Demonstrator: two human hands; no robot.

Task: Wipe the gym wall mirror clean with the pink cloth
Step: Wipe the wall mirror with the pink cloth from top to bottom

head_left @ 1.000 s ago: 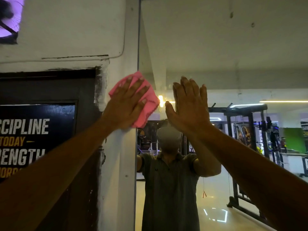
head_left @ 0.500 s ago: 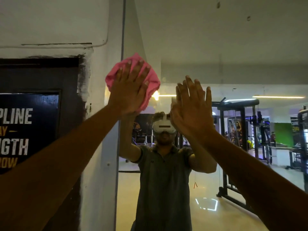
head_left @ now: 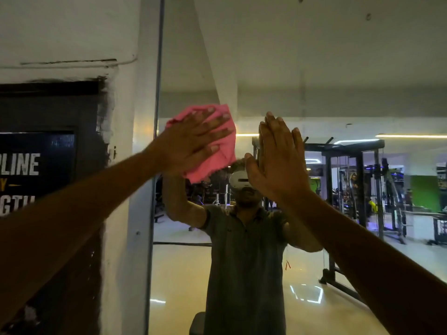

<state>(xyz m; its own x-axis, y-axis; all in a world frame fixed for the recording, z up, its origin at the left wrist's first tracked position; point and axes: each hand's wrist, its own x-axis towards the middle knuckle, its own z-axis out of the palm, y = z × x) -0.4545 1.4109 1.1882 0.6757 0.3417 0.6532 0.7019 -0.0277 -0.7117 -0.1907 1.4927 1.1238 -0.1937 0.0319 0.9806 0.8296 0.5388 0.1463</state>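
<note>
Left hand (head_left: 191,146) flat, fingers spread, pressing pink cloth (head_left: 219,151) to mirror (head_left: 314,68) near its nine o'clock edge for wiping; right hand (head_left: 278,163) open, empty, likely bracing.

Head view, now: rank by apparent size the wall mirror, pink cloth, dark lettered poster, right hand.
1. Large wall mirror, by far the largest.
2. Dark poster with white lettering, cut off at the frame edge.
3. Pink cloth and bare right hand look alike; the left hand covers part of the cloth, so unranked.
</note>
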